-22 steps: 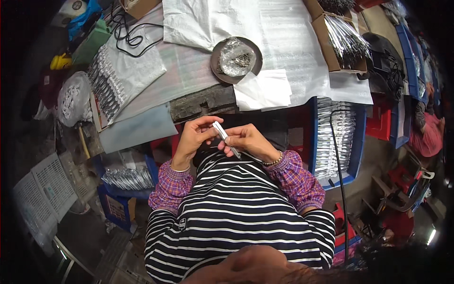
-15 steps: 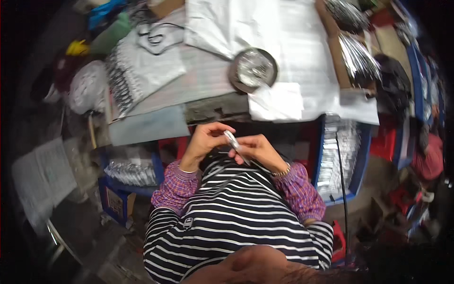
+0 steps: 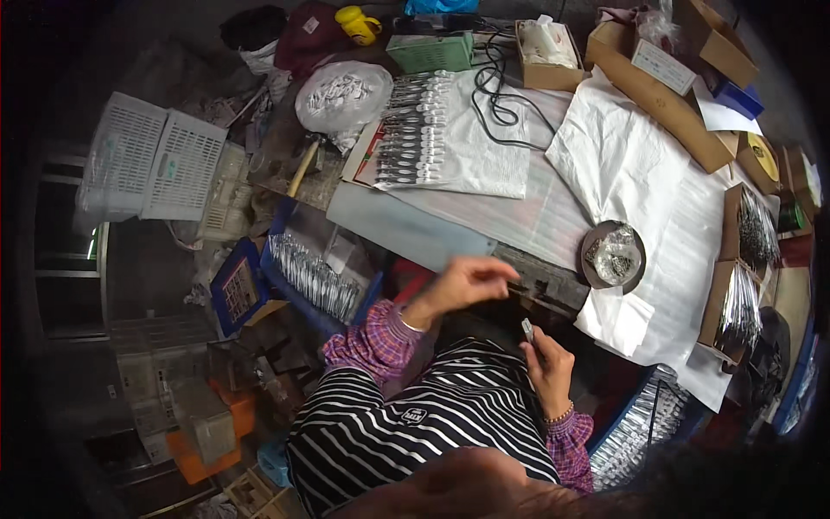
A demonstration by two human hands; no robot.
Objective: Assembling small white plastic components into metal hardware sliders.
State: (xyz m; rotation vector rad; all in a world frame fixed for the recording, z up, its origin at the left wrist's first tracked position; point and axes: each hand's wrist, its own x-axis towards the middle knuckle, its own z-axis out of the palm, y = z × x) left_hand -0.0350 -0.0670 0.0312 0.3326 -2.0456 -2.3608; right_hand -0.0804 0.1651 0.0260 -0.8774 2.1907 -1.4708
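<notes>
My right hand is closed on a slim silver metal piece, whose end sticks up beyond the thumb and fingers. Most of the piece is hidden in the grip. Up and to the left, my left hand hangs near the table's front edge, apart from the piece. Its fingers are bent and blurred, so whether they pinch anything does not show. Beyond my right hand, a round dark dish with a clear plastic bag of small shiny parts stands on the table by folded white paper.
Silver pieces fill a blue bin at left and another bin at right. Dark-and-silver tools lie in a row on the table. Boxes of long silver pieces stand at far right. A black cable curls behind.
My view has turned leftward. My hands, together at the silver piece before, are now apart; the left has let go and moved up and left, while the right keeps the piece.
</notes>
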